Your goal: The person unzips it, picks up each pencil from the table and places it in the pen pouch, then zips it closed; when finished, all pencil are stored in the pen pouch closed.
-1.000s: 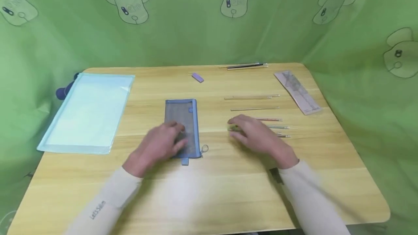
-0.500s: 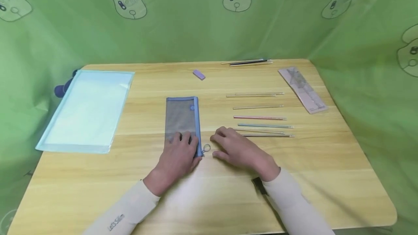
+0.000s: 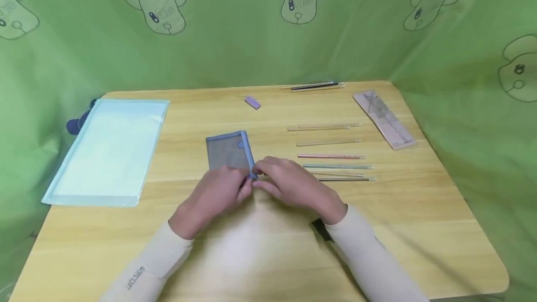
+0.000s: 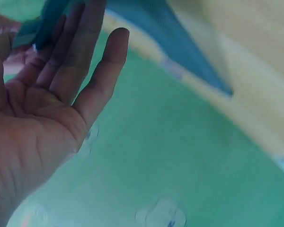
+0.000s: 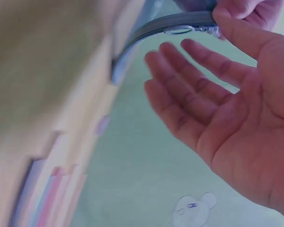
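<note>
A blue-edged mesh zipper pouch (image 3: pixel 228 153) lies in the middle of the table, its near end lifted. My left hand (image 3: pixel 222 188) pinches that near end by the zipper corner. In the left wrist view the left hand (image 4: pixel 52 90) has its thumb and fingers on the blue edge (image 4: pixel 49 23). My right hand (image 3: pixel 289 183) is at the same corner. In the right wrist view the right hand (image 5: pixel 227 99) has loosely extended fingers below the zipper, with the thumb touching or very near its end. A ring pull (image 5: pixel 180 30) hangs between thumb and fingers.
Several pencils, among them a red pencil (image 3: pixel 331 156), lie in rows to the right. More pencils (image 3: pixel 316 87) lie at the back edge. A purple eraser (image 3: pixel 252 102), a ruler set in a sleeve (image 3: pixel 383 119) and a large light-blue zip folder (image 3: pixel 106 153) lie around the pouch.
The left hand moved onto the pouch and lifted its near end. The right hand came left from above the pencils to the zipper corner.
</note>
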